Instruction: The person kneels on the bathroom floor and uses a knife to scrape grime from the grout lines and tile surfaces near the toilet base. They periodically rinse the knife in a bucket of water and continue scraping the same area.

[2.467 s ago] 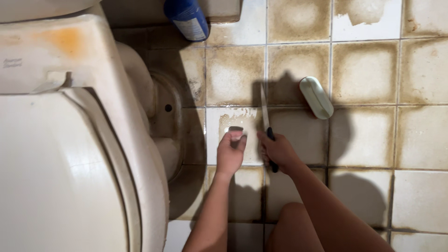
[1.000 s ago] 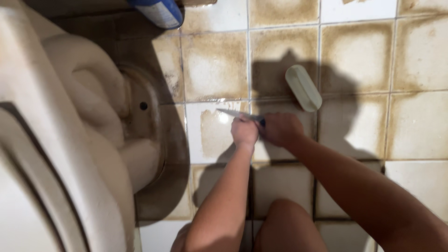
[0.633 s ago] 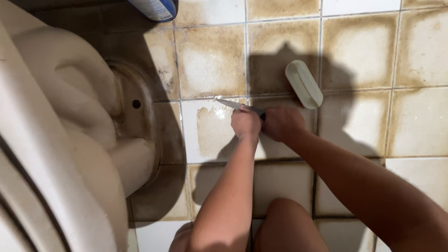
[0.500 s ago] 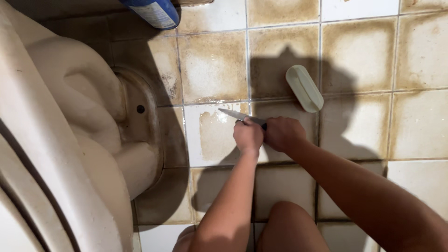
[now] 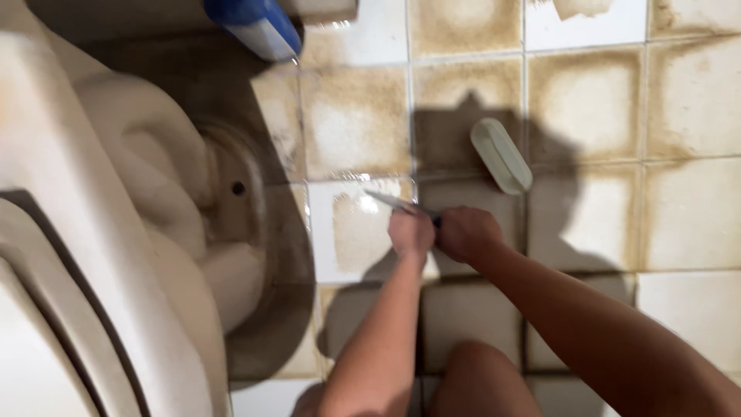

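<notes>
While both hands (image 5: 440, 232) grip it, the knife (image 5: 397, 204) lies flat, thin-bladed

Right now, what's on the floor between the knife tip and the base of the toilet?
In the head view, only bare stained tile lies between the knife tip and the toilet base; nothing else sits on that stretch.

Your right hand (image 5: 467, 234) is closed around the dark handle of a knife (image 5: 395, 203), its blade lying low and pointing left across a partly cleaned floor tile (image 5: 351, 232). Your left hand (image 5: 411, 232) sits just beside the right, pressed down by the blade. The tile floor (image 5: 695, 100) around you is stained brown. A pale scrub brush (image 5: 502, 154) lies nearby, beyond your hands. The toilet (image 5: 93, 232) fills the left, with a blue bottle (image 5: 255, 23) behind it.
</notes>
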